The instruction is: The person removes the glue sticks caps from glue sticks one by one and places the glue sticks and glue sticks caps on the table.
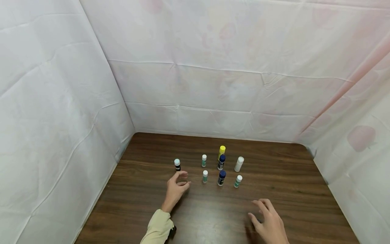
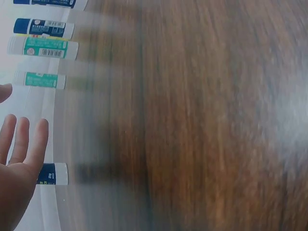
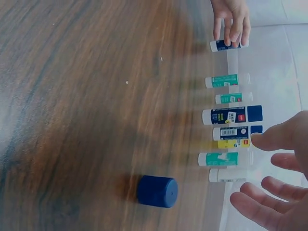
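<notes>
Brown wood makes up the table [image 1: 210, 217], where eight upright sticks stand: two navy sticks [image 1: 221, 178], three green sticks [image 1: 205, 177], a yellow stick [image 1: 222, 148], a white stick [image 1: 239, 164] and, at the left end, a black stick [image 1: 177, 164] with a pale cap. The left hand [image 1: 176, 190] is just beside the black stick, thumb well apart from the fingers and nothing pinched; whether a finger touches the stick I cannot tell. The right hand [image 1: 269, 222] hangs near the front, fingers spread and slightly bent, holding nothing; the right wrist view shows a blue cap [image 3: 157, 191] near it on the wood.

The step in hand seems to be setting out the sticks, with the left hand at the black one. Shifting that stick would call for thumb and fingers on opposite sides, gripping gently lest it tip; taking the blue cap, for a right-hand pinch.
</notes>
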